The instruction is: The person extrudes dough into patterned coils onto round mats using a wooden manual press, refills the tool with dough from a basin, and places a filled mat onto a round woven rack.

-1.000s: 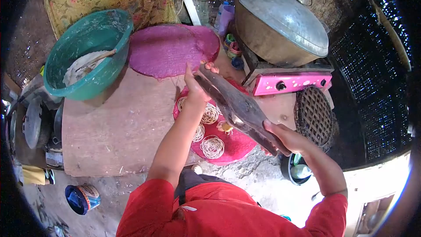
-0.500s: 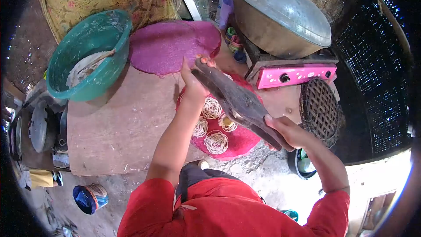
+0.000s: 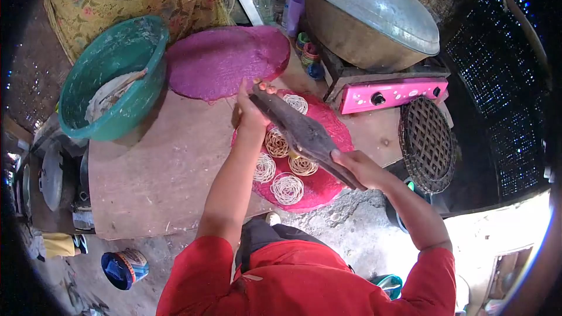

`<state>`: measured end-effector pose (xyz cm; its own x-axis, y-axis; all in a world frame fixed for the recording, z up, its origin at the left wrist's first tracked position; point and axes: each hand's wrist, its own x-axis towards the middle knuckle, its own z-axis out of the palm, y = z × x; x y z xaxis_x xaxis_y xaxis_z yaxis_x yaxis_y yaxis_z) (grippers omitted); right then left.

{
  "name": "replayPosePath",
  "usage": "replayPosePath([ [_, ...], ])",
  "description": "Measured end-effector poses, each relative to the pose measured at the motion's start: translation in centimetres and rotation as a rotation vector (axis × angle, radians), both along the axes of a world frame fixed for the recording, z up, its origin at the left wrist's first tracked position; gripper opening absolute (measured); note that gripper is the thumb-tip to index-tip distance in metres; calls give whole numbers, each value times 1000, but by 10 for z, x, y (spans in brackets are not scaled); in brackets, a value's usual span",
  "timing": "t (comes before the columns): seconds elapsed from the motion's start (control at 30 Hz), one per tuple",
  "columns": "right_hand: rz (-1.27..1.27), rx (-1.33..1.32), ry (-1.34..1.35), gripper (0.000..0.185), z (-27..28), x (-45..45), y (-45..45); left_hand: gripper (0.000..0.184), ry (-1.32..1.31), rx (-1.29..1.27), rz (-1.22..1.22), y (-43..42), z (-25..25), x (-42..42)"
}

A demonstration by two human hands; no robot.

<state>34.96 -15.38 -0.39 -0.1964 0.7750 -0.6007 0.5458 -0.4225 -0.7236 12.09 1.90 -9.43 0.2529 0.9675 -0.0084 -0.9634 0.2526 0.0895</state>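
Observation:
A dark wooden tool (image 3: 301, 133) is held slantwise above the table between both hands. My left hand (image 3: 253, 105) grips its upper left end, fingers wrapped round it. Around its lower right end my right hand (image 3: 362, 168) is closed, thumb on top. Beneath the tool lies a round red mat (image 3: 325, 191) bearing several nests of thin pale strands, one of them (image 3: 287, 188) near the front edge. A darker nest (image 3: 277, 142) sits close to my left forearm. The tool partly covers another nest (image 3: 302, 165) and a small yellowish piece.
A green basin (image 3: 111, 76) with white dough-like material and a stick stands at left. Behind lies a purple mat (image 3: 225, 61). At right, a large lidded pot (image 3: 369, 17) sits on a pink stove (image 3: 393, 97), beside a woven tray (image 3: 428, 144). A bucket (image 3: 124, 269) stands below.
The tool and both hands have shifted slightly left and the tool has tilted. More of the nests shows around it. The camera view has moved a little.

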Motion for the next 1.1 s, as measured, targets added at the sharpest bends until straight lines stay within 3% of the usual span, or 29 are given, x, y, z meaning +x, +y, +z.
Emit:
replayPosePath([
  [0.1,-28,-95,168,63,3,6,-6,34,36,53,17,-7,29,-3],
  [0.2,-52,-240,384,65,23,29,-22,44,25,96,-46,-21,76,14],
  [0.3,-165,-259,363,66,42,42,-47,34,-18,255,-109,-29,59,39],
  [0.43,-229,-418,279,69,31,56,-78,38,23,-21,-183,-52,11,79],
  [0.53,-268,-366,200,70,31,56,-81,39,-28,-141,-204,-61,-1,91],
  [0.77,-273,-246,148,72,40,39,-82,37,14,-48,-157,-54,32,67],
  [0.97,-254,-293,-15,72,67,47,-96,34,15,-217,-189,-75,32,82],
  [1.1,-254,-183,-20,68,58,47,-85,33,-37,-97,-153,-59,38,85],
])
